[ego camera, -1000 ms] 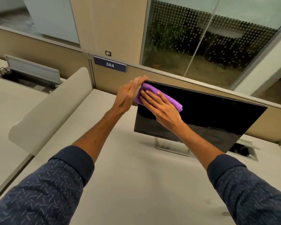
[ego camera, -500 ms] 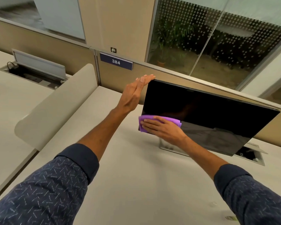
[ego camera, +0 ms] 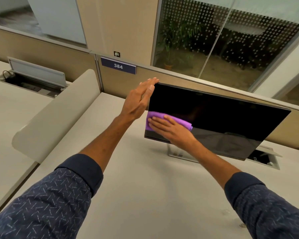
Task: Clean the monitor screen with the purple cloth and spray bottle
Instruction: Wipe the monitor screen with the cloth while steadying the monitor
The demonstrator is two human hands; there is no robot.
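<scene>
A black monitor (ego camera: 223,118) stands on a silver stand on the desk, its screen dark. My left hand (ego camera: 138,102) braces its upper left corner, fingers straight and together, with the fingertips over the top edge. A folded purple cloth (ego camera: 154,116) lies against the lower left part of the screen. My right hand (ego camera: 173,130) presses it flat there with the fingers spread over it. No spray bottle is in view.
The pale desk (ego camera: 145,187) runs toward me. A curved divider panel (ego camera: 59,109) stands at the left. Behind the monitor a tan partition carries a sign reading 384 (ego camera: 118,66). Open cable boxes sit at the right (ego camera: 261,157) and far left (ego camera: 33,78).
My right hand swept the cloth from the screen's top left corner down the left side to the bottom edge, then slightly back up. My left hand stayed on the corner.
</scene>
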